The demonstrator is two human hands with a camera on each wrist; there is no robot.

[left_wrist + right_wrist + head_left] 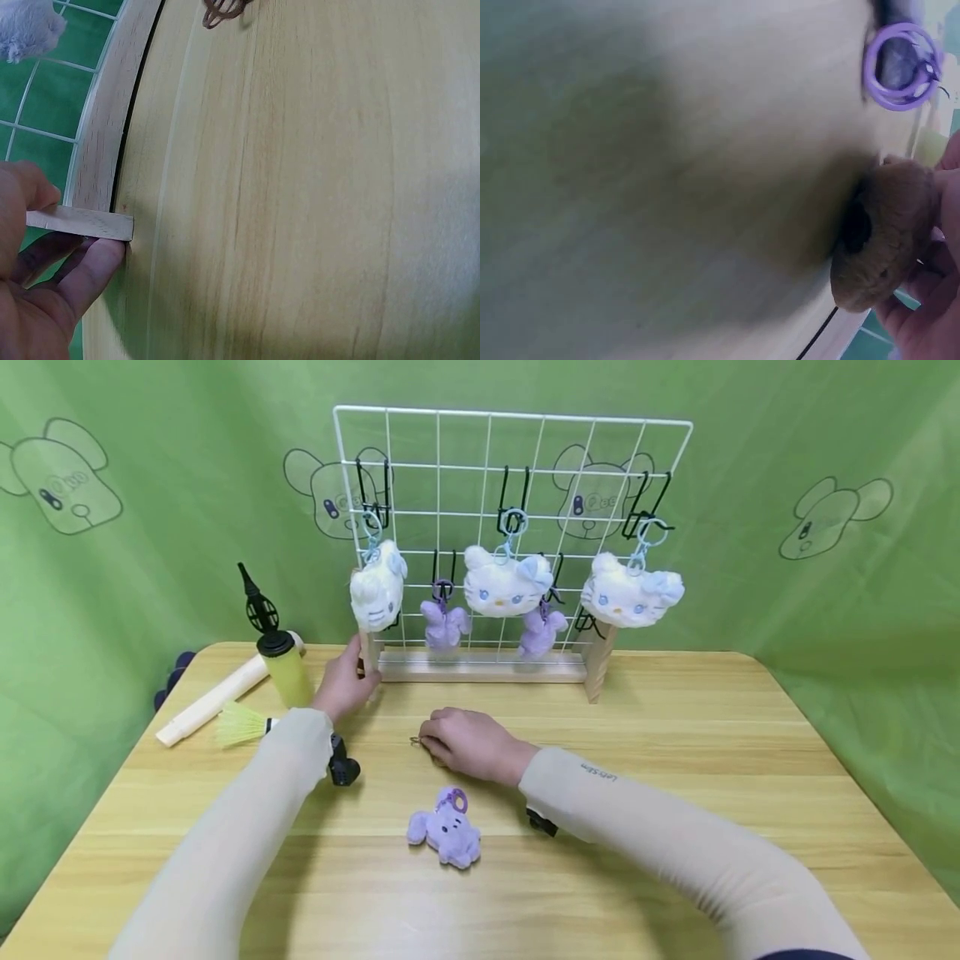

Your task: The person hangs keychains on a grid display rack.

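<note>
My left hand (348, 683) pinches the left wooden foot (82, 221) of a white wire grid rack (510, 417), thumb on one side and fingers on the other. My right hand (472, 743) is low over the table, in front of the rack. Its fingers hold a fuzzy brown piece (889, 232) with a dark round spot, mostly hidden under the hand in the head view. A thin brown cord loop (223, 10) pokes out past the fingertips. Nearer the body lies a purple plush keychain (450, 835) with a purple ring (901, 67).
White cat plush keychains (506, 585) and smaller purple plush keychains (446, 625) hang from black hooks (517, 497) on the grid. At the left lie a white tube (213, 702), a yellow canister (288, 670) with a black lid and a yellow shuttlecock (243, 724). Green curtain (825, 602) stands behind.
</note>
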